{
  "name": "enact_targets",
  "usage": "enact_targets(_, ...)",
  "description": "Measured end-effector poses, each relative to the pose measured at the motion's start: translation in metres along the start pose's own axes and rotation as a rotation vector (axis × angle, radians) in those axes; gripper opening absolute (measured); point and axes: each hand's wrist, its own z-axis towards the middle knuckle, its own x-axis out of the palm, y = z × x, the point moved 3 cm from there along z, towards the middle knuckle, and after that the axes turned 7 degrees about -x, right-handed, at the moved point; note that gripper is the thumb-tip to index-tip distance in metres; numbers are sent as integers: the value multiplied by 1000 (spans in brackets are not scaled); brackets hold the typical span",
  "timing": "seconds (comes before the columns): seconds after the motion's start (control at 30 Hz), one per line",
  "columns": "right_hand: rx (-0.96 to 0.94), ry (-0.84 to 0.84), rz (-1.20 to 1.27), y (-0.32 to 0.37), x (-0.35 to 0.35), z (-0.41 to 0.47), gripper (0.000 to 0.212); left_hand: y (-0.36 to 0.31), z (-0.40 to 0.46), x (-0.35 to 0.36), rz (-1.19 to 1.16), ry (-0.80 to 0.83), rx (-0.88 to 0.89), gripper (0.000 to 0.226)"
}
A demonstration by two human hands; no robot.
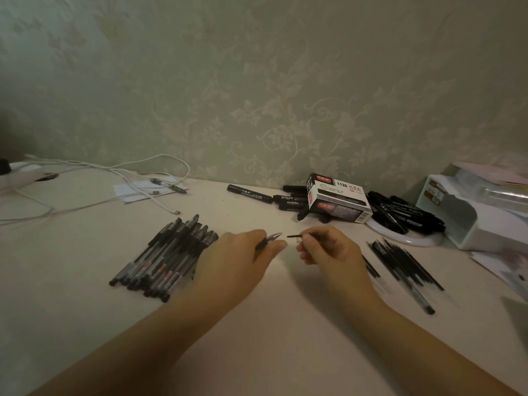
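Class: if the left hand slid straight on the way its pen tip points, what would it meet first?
Most likely the short dark stick pinched by the right hand. The slim dark pen in the left hand aims at it, though depth is unclear.

Table [271, 324] abuts wall [257, 81] behind.
Centre, near edge: left hand [243, 252] holds pen [270, 239]; right hand [328, 250] pinches refill [294, 236]; tips face each other, just apart.
Left of left hand: pen pile [165, 255], touching hand.
Right of right hand: refill pile [400, 261].
Behind hands: box [338, 200], against wall.
Left of box: loose markers [250, 193].
Right of box: marker heap [405, 214] on plate [414, 240].
Far right: organizer [471, 224].
Far left, rear: cables [114, 170] over papers [134, 190].
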Motion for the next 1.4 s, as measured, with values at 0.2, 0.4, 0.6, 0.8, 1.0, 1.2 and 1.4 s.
enact_targets(0.2,-142,93,-585,1,2,-4,8,-5,-7,6,-66,96,65,25)
enact_targets(0.4,-209,151,-780,-1,6,-4,3,-4,-6,5,-208,165,87,12)
enact_targets(0.6,-182,171,-821,-5,6,-5,4,-5,-8,4,-200,160,130,10)
enact_targets(0.8,-202,89,-571,2,5,-4,4,-3,-7,6,-170,177,180,8)
enact_targets(1.0,-145,241,-351,4,10,-7,16,-5,-8,11,-199,201,264,8)
enact_targets(1.2,-97,245,-286,1,8,-4,13,-5,-6,12,-269,168,247,9)
enact_targets(1.4,-86,242,-225,1,6,-3,10,-3,-5,11,-267,243,194,20)
